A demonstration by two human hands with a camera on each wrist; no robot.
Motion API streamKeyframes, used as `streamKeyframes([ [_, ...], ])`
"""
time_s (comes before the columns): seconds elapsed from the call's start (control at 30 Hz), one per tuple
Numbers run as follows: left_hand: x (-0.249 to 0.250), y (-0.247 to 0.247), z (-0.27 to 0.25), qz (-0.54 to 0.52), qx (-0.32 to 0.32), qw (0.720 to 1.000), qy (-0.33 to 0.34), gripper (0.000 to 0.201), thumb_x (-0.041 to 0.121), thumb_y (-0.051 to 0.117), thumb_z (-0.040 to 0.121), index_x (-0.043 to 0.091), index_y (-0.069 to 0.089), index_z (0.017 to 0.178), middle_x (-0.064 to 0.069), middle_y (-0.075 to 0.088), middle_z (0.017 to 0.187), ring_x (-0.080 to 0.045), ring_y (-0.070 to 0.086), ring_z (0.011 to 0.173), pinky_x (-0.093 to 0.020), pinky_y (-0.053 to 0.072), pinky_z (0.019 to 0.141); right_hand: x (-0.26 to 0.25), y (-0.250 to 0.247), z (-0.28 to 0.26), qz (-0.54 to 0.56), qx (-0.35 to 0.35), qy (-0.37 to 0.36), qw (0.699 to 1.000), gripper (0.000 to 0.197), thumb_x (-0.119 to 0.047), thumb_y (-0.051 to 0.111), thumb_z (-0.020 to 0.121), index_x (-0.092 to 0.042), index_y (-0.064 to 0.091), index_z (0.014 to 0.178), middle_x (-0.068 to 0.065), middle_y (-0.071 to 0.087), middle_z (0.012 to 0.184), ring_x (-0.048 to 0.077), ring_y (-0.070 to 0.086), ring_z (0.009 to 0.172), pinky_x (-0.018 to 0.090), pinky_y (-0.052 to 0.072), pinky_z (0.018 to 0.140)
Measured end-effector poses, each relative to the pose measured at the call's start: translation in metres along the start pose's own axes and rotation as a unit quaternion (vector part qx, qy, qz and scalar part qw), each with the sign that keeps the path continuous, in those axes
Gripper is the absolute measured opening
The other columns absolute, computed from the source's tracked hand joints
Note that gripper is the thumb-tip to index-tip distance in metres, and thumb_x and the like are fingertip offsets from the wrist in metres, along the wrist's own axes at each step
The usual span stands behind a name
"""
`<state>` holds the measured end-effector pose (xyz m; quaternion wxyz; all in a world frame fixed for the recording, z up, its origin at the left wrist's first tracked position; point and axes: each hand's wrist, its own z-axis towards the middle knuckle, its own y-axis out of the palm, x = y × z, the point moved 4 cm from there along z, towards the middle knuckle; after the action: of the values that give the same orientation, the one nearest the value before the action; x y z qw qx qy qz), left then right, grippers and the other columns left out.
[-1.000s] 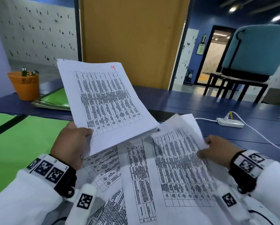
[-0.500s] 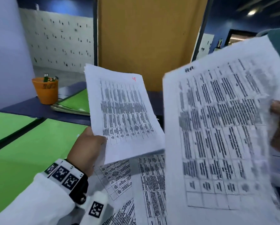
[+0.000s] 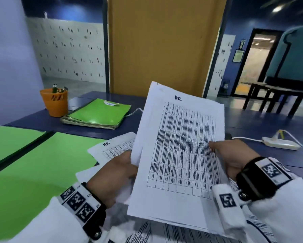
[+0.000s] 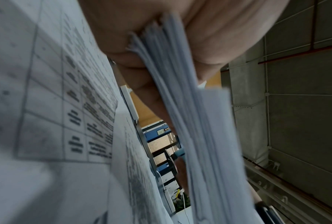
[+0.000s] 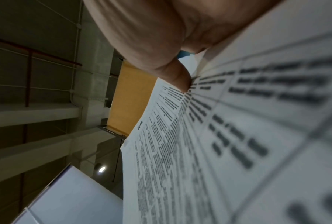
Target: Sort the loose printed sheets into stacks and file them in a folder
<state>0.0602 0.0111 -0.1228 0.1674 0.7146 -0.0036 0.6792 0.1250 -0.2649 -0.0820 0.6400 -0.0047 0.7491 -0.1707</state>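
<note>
stack (image 3: pixel 180 155): we see a bundle of printed sheets held up off the table, tilted back, top page a table grid with a handwritten mark at the head. Left wrist view shows many sheet edges (image 4: pixel 190 121) fanned together.
left hand (image 3: pixel 115 174): we read it as clamped on the stack's left edge; fingers and thumb curled round the sheet edges, clear in the left wrist view.
right hand (image 3: pixel 234 158): grips the stack's right edge, thumb (image 5: pixel 176 75) pressed on the printed face, fingers behind the paper and hidden.
loose sheets (image 3: pixel 115 148): more printed pages lie flat under and around the stack, one poking out left of it with the same handwritten mark, others at the bottom edge of the head view.
open folder (image 3: pixel 33 163): green, spread flat on the table to the left, loose sheets overlapping its right edge.
folder pile (image 3: pixel 98 114): green folders stacked further back, a label on top.
cup (image 3: pixel 55 102): orange mesh, pens inside, just left of the folder pile.
table (image 3: pixel 252 123): dark blue.
power strip (image 3: pixel 278 145): white, on the table right of the stack, cable trailing off.
chair (image 3: pixel 291 58): teal, background right.
</note>
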Motion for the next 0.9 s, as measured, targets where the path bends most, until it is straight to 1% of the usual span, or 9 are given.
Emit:
streamKeyframes([
  [0.1, 0.003, 0.000, -0.002, 0.054, 0.003, 0.999, 0.007, 0.039, -0.004, 0.060, 0.078, 0.004, 0.072, 0.114, -0.024, 0.074, 0.114, -0.043, 0.072, 0.105, -0.064, 0.053, 0.097, -0.003, 0.003, -0.008, 0.055, 0.017, 0.000, 0.998, 0.022, -0.017, 0.071, 0.086, 0.001, 0.063, 0.097, 0.027, 0.069, 0.086, 0.031, 0.066, 0.067, 0.059, 0.056, 0.075],
  [0.17, 0.008, -0.001, -0.007, 0.085, 0.029, 0.996, 0.029, 0.028, 0.001, 0.062, 0.089, 0.001, 0.069, 0.115, -0.019, 0.078, 0.099, -0.028, 0.078, 0.083, -0.044, 0.064, 0.077, -0.014, 0.005, -0.019, 0.074, 0.044, -0.034, 0.996, 0.030, -0.022, 0.072, 0.083, -0.002, 0.061, 0.102, 0.030, 0.070, 0.093, 0.036, 0.068, 0.078, 0.070, 0.051, 0.078],
  [0.2, 0.012, 0.002, -0.010, 0.092, 0.048, 0.994, 0.038, 0.020, 0.003, 0.057, 0.097, 0.000, 0.069, 0.112, -0.018, 0.079, 0.091, -0.020, 0.076, 0.067, -0.027, 0.061, 0.060, -0.022, 0.004, -0.026, 0.064, 0.065, -0.062, 0.994, 0.029, -0.026, 0.071, 0.084, -0.005, 0.060, 0.102, 0.025, 0.071, 0.092, 0.035, 0.069, 0.079, 0.059, 0.058, 0.077],
  [0.27, 0.015, 0.003, -0.014, 0.081, 0.074, 0.992, 0.054, 0.030, 0.016, 0.044, 0.107, 0.002, 0.070, 0.110, -0.015, 0.079, 0.087, -0.012, 0.071, 0.058, -0.016, 0.050, 0.047, -0.035, 0.000, -0.042, 0.009, 0.107, -0.127, 0.986, 0.018, -0.027, 0.063, 0.094, -0.011, 0.058, 0.102, 0.008, 0.068, 0.088, 0.021, 0.063, 0.074, 0.026, 0.056, 0.062],
  [0.33, 0.019, 0.005, -0.016, 0.081, 0.073, 0.991, 0.077, 0.047, 0.048, 0.041, 0.108, 0.013, 0.068, 0.122, -0.007, 0.079, 0.091, -0.016, 0.077, 0.079, -0.023, 0.061, 0.067, -0.046, -0.005, -0.059, -0.044, 0.142, -0.189, 0.971, 0.018, -0.031, 0.056, 0.099, -0.014, 0.054, 0.107, -0.003, 0.061, 0.087, 0.011, 0.055, 0.072, 0.025, 0.039, 0.054],
  [0.4, 0.021, 0.005, -0.017, 0.144, 0.070, 0.982, 0.097, 0.053, 0.065, 0.058, 0.092, 0.030, 0.062, 0.130, 0.001, 0.075, 0.121, -0.025, 0.069, 0.118, -0.050, 0.052, 0.104, -0.055, -0.007, -0.073, -0.052, 0.161, -0.230, 0.958, 0.020, -0.033, 0.055, 0.099, -0.014, 0.050, 0.105, -0.009, 0.053, 0.082, 0.004, 0.047, 0.068, 0.024, 0.029, 0.052],
  [0.57, 0.019, -0.004, -0.012, 0.205, 0.101, 0.964, 0.134, 0.038, 0.000, 0.058, 0.099, 0.024, 0.058, 0.129, 0.010, 0.076, 0.117, -0.009, 0.071, 0.110, -0.041, 0.052, 0.100, -0.062, -0.006, -0.088, -0.052, 0.167, -0.290, 0.941, 0.038, -0.046, 0.065, 0.089, -0.011, 0.055, 0.101, -0.006, 0.059, 0.079, 0.011, 0.052, 0.064, 0.015, 0.034, 0.047],
  [0.7, 0.021, -0.008, -0.009, 0.152, 0.158, 0.965, 0.145, 0.051, -0.006, 0.065, 0.093, 0.023, 0.051, 0.132, 0.005, 0.076, 0.115, -0.015, 0.072, 0.108, -0.045, 0.053, 0.104, -0.052, 0.000, -0.097, -0.045, 0.141, -0.286, 0.947, 0.034, -0.051, 0.063, 0.088, -0.021, 0.047, 0.086, -0.010, 0.050, 0.073, 0.008, 0.047, 0.061, 0.029, 0.032, 0.055],
  [0.9, 0.014, 0.001, -0.007, 0.038, 0.109, 0.983, 0.141, 0.051, 0.012, 0.063, 0.084, 0.020, 0.047, 0.132, 0.000, 0.073, 0.127, -0.017, 0.066, 0.122, -0.041, 0.046, 0.108, -0.044, 0.007, -0.100, -0.009, 0.066, -0.302, 0.951, 0.034, 0.008, 0.049, 0.090, -0.025, 0.039, 0.086, -0.009, 0.049, 0.066, -0.003, 0.044, 0.044, 0.009, 0.034, 0.041],
])
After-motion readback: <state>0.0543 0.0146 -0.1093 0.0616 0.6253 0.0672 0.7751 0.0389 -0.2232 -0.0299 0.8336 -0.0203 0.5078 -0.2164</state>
